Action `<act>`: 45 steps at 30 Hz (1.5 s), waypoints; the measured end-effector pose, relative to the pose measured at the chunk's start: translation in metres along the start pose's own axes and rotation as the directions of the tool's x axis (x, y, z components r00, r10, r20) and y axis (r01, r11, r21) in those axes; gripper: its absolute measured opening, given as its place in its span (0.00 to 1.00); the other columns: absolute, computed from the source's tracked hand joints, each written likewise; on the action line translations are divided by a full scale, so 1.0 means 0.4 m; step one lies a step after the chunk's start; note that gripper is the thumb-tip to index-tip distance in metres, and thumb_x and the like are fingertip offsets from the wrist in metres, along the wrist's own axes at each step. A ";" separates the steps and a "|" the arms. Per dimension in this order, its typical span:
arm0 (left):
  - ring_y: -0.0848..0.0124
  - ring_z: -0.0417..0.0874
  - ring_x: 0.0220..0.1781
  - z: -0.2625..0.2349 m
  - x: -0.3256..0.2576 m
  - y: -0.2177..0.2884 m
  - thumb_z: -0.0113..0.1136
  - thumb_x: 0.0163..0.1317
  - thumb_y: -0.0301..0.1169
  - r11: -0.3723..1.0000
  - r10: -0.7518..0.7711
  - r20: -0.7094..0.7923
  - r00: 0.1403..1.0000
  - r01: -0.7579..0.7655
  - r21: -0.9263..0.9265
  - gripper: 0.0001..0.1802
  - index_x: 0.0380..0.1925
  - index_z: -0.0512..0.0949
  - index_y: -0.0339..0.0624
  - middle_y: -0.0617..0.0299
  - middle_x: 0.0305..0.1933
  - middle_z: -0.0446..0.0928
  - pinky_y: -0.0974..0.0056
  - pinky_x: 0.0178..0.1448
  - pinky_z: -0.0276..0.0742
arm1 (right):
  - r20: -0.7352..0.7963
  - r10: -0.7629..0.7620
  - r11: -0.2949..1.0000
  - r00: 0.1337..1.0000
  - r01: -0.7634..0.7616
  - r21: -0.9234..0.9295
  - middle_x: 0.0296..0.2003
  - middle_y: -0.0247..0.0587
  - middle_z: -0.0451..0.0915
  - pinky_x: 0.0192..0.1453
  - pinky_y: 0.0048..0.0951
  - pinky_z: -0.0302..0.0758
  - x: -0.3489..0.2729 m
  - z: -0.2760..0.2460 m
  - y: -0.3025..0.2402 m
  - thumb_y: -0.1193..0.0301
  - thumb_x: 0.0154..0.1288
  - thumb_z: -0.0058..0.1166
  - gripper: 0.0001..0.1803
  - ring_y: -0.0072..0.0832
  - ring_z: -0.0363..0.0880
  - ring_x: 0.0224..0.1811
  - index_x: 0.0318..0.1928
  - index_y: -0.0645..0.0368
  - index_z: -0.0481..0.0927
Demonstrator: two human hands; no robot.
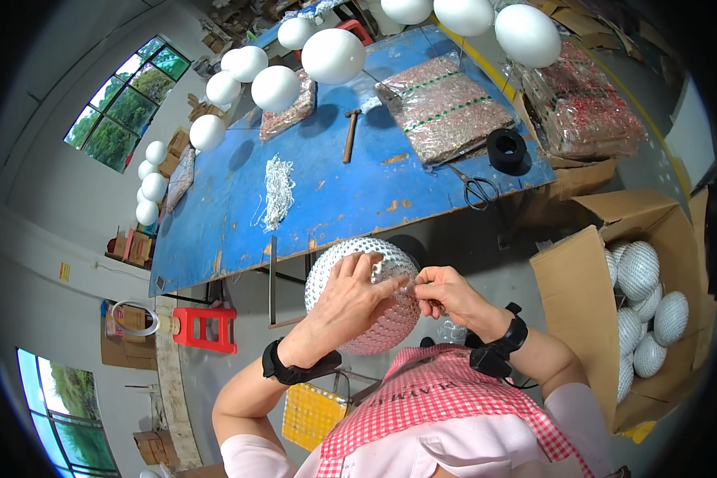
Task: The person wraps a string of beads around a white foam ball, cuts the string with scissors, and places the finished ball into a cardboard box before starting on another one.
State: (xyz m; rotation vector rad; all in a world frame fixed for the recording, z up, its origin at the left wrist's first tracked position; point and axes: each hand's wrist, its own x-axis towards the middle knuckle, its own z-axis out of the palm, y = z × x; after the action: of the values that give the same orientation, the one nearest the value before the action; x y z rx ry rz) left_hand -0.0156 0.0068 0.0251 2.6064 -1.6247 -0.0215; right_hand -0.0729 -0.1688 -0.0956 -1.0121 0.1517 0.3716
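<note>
One checked apron (430,406) is closest. One bumpy ball (378,328) is between it and the blue tabletop (223,211), which has one hammer (350,139), one pair of scissors (465,180) and one black roll (507,149). One box (579,299) stands right. The left hand (349,296) spreads over the ball, hiding some. The right hand (452,295) pinches beside it; I can't tell if it holds anything.

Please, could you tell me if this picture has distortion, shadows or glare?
Head view: fisheye lens bends the blue table's edge, corners go black; head view: soft round shadows lie on the table near the white balls; head view: shine on the wrapped package; head view: left hand and right hand look fairly sharp.
</note>
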 end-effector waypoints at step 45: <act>0.58 0.67 0.61 0.049 0.061 -0.038 0.61 0.54 0.32 0.997 0.075 0.130 0.989 -0.078 0.018 0.19 0.48 0.78 0.53 0.55 0.56 0.71 0.53 0.62 0.61 | 0.016 -0.095 0.974 0.995 0.097 -0.205 0.22 0.30 0.76 0.24 0.17 0.68 0.048 -0.054 -0.016 0.76 0.59 0.54 0.05 0.14 0.72 0.22 0.27 0.63 0.75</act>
State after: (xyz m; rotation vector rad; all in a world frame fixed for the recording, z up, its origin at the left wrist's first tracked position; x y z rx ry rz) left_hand 0.0081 -0.0095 0.0053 2.6072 -1.7763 -0.1717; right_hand -0.0517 -0.1858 -0.1073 -1.2179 0.0588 0.3064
